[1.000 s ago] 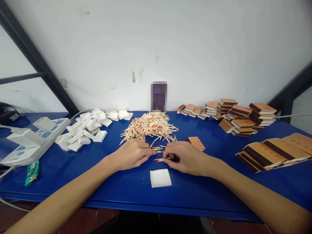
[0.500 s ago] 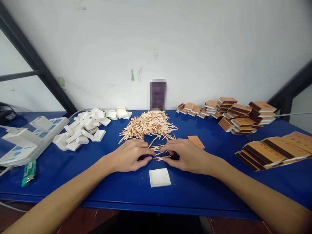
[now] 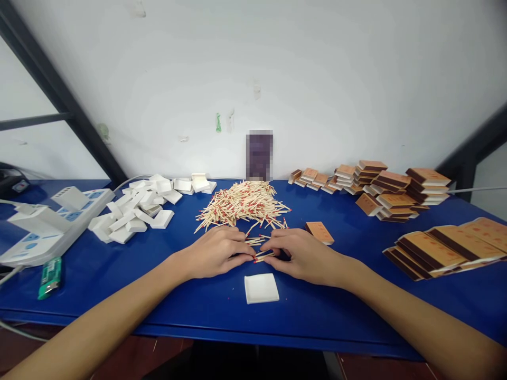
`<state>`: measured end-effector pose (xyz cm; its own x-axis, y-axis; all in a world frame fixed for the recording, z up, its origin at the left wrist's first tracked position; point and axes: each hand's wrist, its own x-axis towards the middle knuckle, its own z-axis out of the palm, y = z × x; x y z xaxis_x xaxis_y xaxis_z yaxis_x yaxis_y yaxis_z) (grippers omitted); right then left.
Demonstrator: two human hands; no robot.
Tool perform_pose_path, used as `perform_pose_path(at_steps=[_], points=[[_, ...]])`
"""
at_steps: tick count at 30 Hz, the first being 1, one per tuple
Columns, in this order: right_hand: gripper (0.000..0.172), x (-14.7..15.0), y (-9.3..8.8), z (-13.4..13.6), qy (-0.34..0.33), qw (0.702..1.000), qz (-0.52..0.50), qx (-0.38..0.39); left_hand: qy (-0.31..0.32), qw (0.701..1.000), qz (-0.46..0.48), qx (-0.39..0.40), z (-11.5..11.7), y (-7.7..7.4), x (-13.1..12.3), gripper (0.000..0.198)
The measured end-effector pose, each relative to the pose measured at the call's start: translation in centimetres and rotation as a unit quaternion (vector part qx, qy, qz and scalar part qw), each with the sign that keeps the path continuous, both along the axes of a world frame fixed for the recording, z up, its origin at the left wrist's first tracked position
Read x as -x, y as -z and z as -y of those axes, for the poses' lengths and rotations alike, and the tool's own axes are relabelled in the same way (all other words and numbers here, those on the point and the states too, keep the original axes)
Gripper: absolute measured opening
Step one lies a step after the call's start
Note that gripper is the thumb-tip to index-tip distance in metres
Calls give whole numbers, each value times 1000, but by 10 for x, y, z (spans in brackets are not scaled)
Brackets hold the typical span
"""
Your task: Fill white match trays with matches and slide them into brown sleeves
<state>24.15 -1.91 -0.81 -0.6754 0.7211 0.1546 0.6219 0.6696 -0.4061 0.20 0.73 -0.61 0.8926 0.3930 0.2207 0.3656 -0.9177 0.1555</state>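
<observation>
I see my left hand (image 3: 216, 253) and right hand (image 3: 307, 256) lying knuckles-up on the smooth blue tabletop (image 3: 198, 309), their fingertips almost meeting. The small bunch of thin red-tipped wooden matchsticks (image 3: 262, 256) lies flat right between them. The right hand's thumb and forefinger are pressed together around the bunch's pale wooden end. The left hand's fingers are curled close together with the tips against the red heads. I cannot tell whether that hand actually grips the sticks or only touches them.

Just on my side of the fingertips, clear of both hands, sits a shallow white square cardboard tray (image 3: 261, 288), matte, with low upturned edges. Beyond the fingers is the big loose heap of the same matchsticks (image 3: 243, 203), criss-crossed and spiky, its nearest strays reaching my knuckles. Just past the right hand's knuckles lies a single flat orange cardboard sleeve (image 3: 320, 232). Further out to the left of the left hand is a jumble of white cardboard trays (image 3: 134, 211). To the right of the right hand stand stacks of orange-and-brown boxes (image 3: 392, 190).
</observation>
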Motion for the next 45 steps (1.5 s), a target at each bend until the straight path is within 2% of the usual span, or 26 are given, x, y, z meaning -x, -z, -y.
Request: perform_pose_path(at_steps=[7, 13, 19, 26, 30, 32, 36, 45], points=[[20, 2, 2, 2, -11, 1000, -22, -2, -6, 1000, -4, 7, 2, -3, 1, 23], [18, 3, 2, 3, -7, 999, -33, 4, -56, 998, 7, -30, -5, -8, 10, 27], [18, 4, 6, 3, -8, 998, -58, -5, -84, 996, -12, -28, -10, -9, 14, 25], [16, 4, 4, 2, 1, 997, -69, -18, -77, 997, 0, -26, -10, -9, 15, 24], [14, -6, -4, -4, 78, 995, -14, -62, -67, 997, 0, -26, -9, -8, 14, 23], [17, -12, -5, -7, 93, 992, 33, -83, -66, 998, 0, -24, -9, -8, 14, 22], [17, -17, -5, -10, 83, 990, 79, -77, -79, 997, -3, -18, -8, -9, 14, 20], [18, -12, -4, -10, 41, 991, 105, -72, -85, 996, -6, -12, -7, -9, 15, 21]])
